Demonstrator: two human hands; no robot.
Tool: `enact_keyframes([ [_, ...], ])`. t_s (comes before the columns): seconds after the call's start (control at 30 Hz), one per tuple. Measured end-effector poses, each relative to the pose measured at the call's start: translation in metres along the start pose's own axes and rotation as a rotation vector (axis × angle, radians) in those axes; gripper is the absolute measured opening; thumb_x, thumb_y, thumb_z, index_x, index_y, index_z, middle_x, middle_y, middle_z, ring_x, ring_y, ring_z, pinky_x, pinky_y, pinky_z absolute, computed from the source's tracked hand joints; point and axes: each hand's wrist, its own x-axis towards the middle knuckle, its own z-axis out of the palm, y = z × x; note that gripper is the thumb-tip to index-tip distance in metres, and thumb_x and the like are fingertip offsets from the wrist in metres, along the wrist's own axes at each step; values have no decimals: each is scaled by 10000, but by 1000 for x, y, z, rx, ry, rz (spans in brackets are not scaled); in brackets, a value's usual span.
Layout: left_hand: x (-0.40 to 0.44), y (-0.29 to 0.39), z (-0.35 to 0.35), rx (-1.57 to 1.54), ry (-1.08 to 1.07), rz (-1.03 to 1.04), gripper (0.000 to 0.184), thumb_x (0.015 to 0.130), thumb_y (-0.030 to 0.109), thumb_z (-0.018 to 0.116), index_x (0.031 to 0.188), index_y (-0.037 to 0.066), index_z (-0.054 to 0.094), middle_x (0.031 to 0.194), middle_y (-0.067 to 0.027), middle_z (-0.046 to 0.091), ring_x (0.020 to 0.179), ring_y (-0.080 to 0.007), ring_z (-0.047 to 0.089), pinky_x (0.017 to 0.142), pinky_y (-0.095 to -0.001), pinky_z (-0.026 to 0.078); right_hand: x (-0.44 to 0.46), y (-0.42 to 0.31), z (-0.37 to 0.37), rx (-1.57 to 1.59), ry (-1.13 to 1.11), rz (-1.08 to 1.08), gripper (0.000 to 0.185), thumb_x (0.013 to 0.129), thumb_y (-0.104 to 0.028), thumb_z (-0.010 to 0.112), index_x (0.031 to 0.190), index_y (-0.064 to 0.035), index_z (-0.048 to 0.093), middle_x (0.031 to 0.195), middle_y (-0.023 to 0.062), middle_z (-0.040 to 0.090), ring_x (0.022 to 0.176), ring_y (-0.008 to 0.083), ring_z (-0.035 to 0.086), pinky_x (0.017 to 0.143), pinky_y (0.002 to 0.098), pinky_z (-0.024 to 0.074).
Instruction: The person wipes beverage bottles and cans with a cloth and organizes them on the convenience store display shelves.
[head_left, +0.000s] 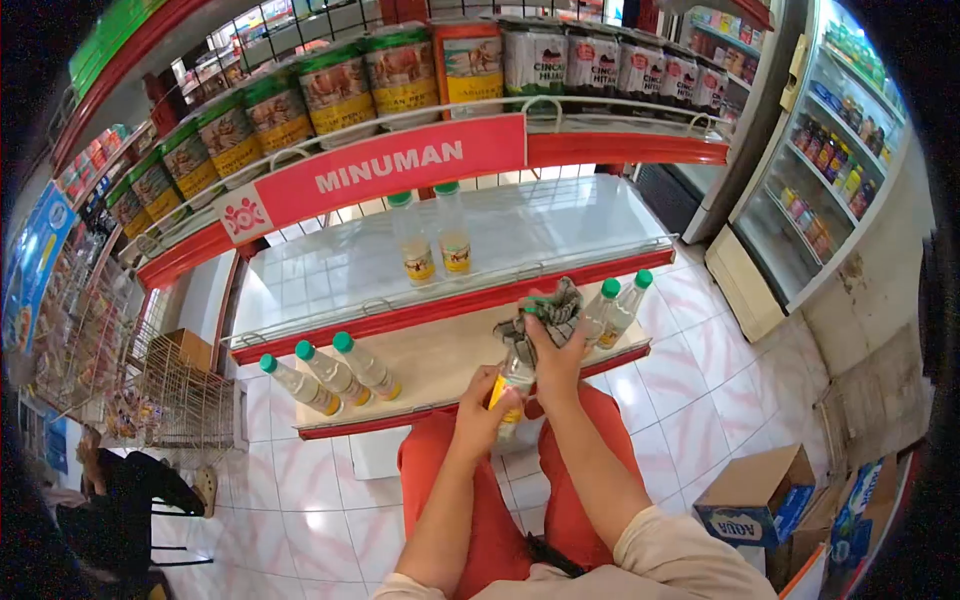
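Note:
My left hand (478, 415) is closed around the lower half of a clear bottle (518, 372) with a yellow label, held tilted above my lap. In my right hand (556, 350) is a crumpled grey patterned cloth (545, 318), pressed over the bottle's upper end, so its cap is largely hidden. Just beyond that hand, two green-capped bottles (626, 305) stand on the lower shelf (440, 362). Three similar bottles (342, 375) are at that shelf's left end. On the white shelf (560, 220) above, another two bottles (453, 235) stand side by side.
Cans (400, 75) line the top shelf behind a red MINUMAN sign (390, 165). A drinks fridge (810, 170) stands at right, with an open cardboard box (757, 492) on the tiled floor. Wire racks (190, 390) and a dark chair-like object (125, 515) are at left.

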Motion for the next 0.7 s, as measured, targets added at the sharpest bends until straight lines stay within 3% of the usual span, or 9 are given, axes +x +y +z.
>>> enact_keyframes([
  [0.1, 2, 0, 13, -210, 234, -216, 282, 867, 133, 559, 1117, 3, 545, 1031, -49, 509, 891, -131, 512, 767, -242, 420, -8, 10, -9, -12, -36, 320, 514, 787, -69, 665, 1228, 9, 414, 1153, 98, 540, 978, 159, 546, 857, 301, 449],
  [0.2, 5, -14, 8, -408, 389, -331, 330, 944, 220, 425, 1223, 49, 469, 1157, -59, 523, 970, -154, 533, 817, -275, 440, -13, 25, -5, -129, -251, 174, 498, 775, -74, 671, 1212, 22, 453, 1159, 81, 544, 998, 158, 544, 892, 301, 434],
  [0.27, 9, -15, 4, -576, 437, -301, 368, 965, 271, 370, 1261, 60, 428, 1199, -59, 510, 1034, -168, 527, 865, -297, 436, -13, 26, -2, -223, -417, -87, 600, 668, -32, 686, 1237, -57, 497, 1298, 107, 463, 1182, 231, 450, 998, 324, 356],
  [0.37, 8, -21, -8, -772, 323, -170, 431, 975, 343, 313, 1328, 102, 368, 1256, -49, 471, 1156, -201, 464, 969, -327, 378, -20, 30, -5, -495, -609, -290, 698, 569, -32, 694, 1231, -192, 543, 1425, 92, 330, 1334, 330, 251, 1081, 419, 256],
  [0.4, 7, -17, -9, -860, 268, -161, 431, 974, 344, 314, 1333, 112, 369, 1266, -47, 463, 1179, -206, 447, 989, -333, 363, -26, 25, -5, -542, -669, -359, 679, 558, -35, 691, 1209, -186, 564, 1424, 92, 333, 1344, 332, 226, 1084, 421, 245],
  [0.43, 12, 29, 10, -1017, 307, -215, 471, 969, 380, 292, 1348, 105, 350, 1193, -52, 514, 1052, -219, 544, 893, -324, 454, -33, 11, -4, -589, -728, -428, 662, 548, -38, 687, 1187, -180, 585, 1423, 93, 337, 1354, 334, 202, 1087, 424, 234],
  [0.5, 13, 33, 5, -1036, 258, -229, 475, 958, 376, 327, 1341, 97, 351, 1195, -64, 515, 1040, -222, 551, 885, -328, 460, -45, 3, -4, -603, -870, -549, 652, 532, -131, 729, 1168, -215, 609, 1426, 82, 334, 1367, 360, 140, 1091, 470, 218],
  [0.63, 3, 4, -8, -883, 213, -277, 488, 934, 368, 395, 1328, 82, 351, 1198, -87, 516, 1015, -228, 564, 869, -336, 473, -55, 15, -13, -764, -847, -859, 671, 546, -253, 774, 1192, -238, 596, 1435, 124, 304, 1355, 380, 168, 1085, 494, 195],
  [0.7, 2, -10, -8, -778, 208, -325, 499, 923, 364, 430, 1321, 75, 352, 1200, -99, 517, 1003, -231, 571, 861, -340, 480, -47, 14, -18, -732, -648, -745, 622, 596, -222, 745, 1198, -247, 593, 1443, 152, 275, 1349, 375, 190, 1080, 481, 209],
])
